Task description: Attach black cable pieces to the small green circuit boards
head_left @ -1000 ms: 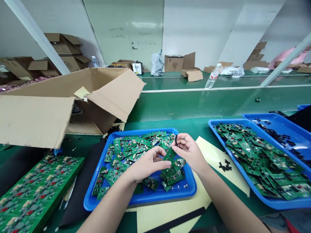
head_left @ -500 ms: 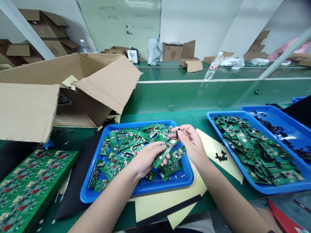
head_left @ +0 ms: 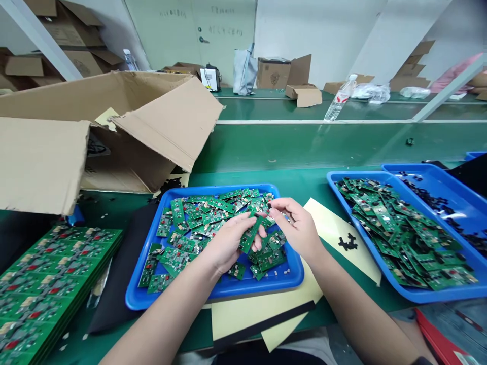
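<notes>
While you look down through the head camera, your left hand (head_left: 228,243) pinches a small green circuit board (head_left: 250,235) between thumb and fingers, just above the near blue tray (head_left: 213,296). Your right hand (head_left: 299,228) has its fingertips pressed together on something tiny beside the board's upper end; what it is, you cannot tell at this size.

The board is a narrow strip. Its long axis runs from lower left to upper right, tilted steeply, with the upper end toward your right hand.

As for progress, I judge the work is mid-way: loose boards (head_left: 198,223) still crowd the near tray, while the right-hand tray (head_left: 418,296) holds a fuller heap of boards (head_left: 395,228). A farther tray (head_left: 449,175) contains small black parts (head_left: 433,200), and uncut panels (head_left: 49,284) are stacked at your left.
</notes>
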The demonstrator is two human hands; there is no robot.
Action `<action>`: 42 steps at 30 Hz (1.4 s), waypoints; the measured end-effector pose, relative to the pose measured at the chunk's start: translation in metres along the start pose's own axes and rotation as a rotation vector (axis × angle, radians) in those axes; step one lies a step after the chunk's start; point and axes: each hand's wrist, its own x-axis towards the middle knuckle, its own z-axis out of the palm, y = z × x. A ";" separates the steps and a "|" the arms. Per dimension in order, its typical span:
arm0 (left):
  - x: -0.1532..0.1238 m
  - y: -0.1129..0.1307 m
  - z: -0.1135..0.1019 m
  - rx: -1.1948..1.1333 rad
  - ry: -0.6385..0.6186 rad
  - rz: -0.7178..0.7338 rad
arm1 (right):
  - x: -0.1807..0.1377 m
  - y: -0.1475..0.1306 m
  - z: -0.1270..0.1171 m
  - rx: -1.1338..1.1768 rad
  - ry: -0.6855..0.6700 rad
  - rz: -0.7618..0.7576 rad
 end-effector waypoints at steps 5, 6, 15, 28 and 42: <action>-0.001 0.000 0.001 -0.047 0.050 -0.008 | 0.000 -0.001 0.000 -0.129 0.005 -0.091; -0.001 0.000 0.001 -0.049 0.052 -0.008 | -0.001 -0.002 0.001 -0.137 0.002 -0.091; 0.000 -0.001 0.001 -0.038 0.029 -0.033 | -0.003 0.000 0.002 -0.253 -0.039 -0.164; 0.000 -0.002 0.002 -0.005 0.037 0.032 | -0.007 -0.001 0.003 -0.309 -0.202 -0.421; 0.000 -0.002 0.007 0.025 0.075 0.058 | -0.007 0.001 0.006 -0.331 -0.269 -0.390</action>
